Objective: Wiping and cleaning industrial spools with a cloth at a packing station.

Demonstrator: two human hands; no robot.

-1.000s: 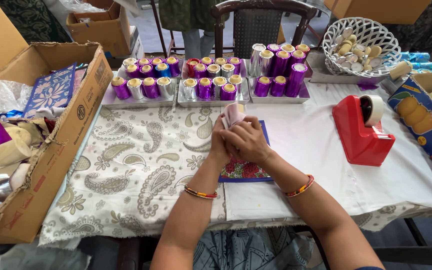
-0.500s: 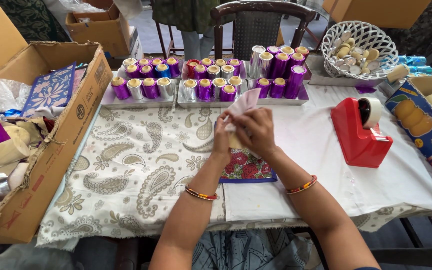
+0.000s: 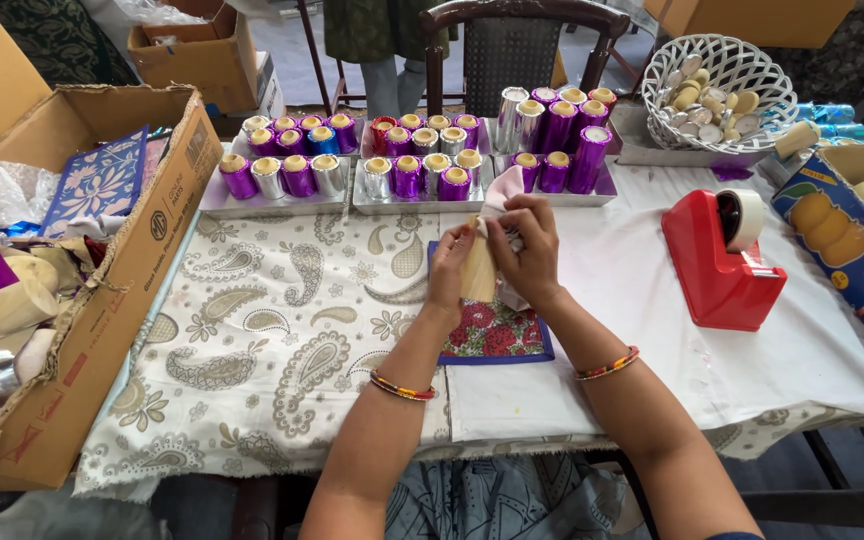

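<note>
Both hands meet over the middle of the table: my left hand [image 3: 449,268] grips the side of a pale wooden cylinder [image 3: 478,270], and my right hand [image 3: 529,245] pinches a pale pink foil sheet [image 3: 504,190] against its top. The cylinder stands nearly upright, just above a floral-patterned card [image 3: 492,335] that lies on the cloth; I cannot tell whether its base touches the card.

Remaining items, largest to smallest, each placed relative to that card:
- Open cardboard box [image 3: 142,270], well to the left, filled with foil scraps and paper.
- Paisley tablecloth [image 3: 272,330], under and left of the card.
- Three shallow trays [image 3: 282,203] of purple, silver and blue foil-wrapped rolls, in a row beyond it.
- White lattice basket [image 3: 742,85] of bare discs, beyond and right.
- Red tape dispenser [image 3: 717,265], to the right, well apart.
- Bangles on both wrists, nearest me.

Risk, as I judge it: the foil is held only at the cylinder's top, so a loose pinch could let the sheet slide or crease unevenly. The hands work close to the near tray; a wide sweep of the right elbow or of the sheet's free corner could topple the taller rolls standing there.
</note>
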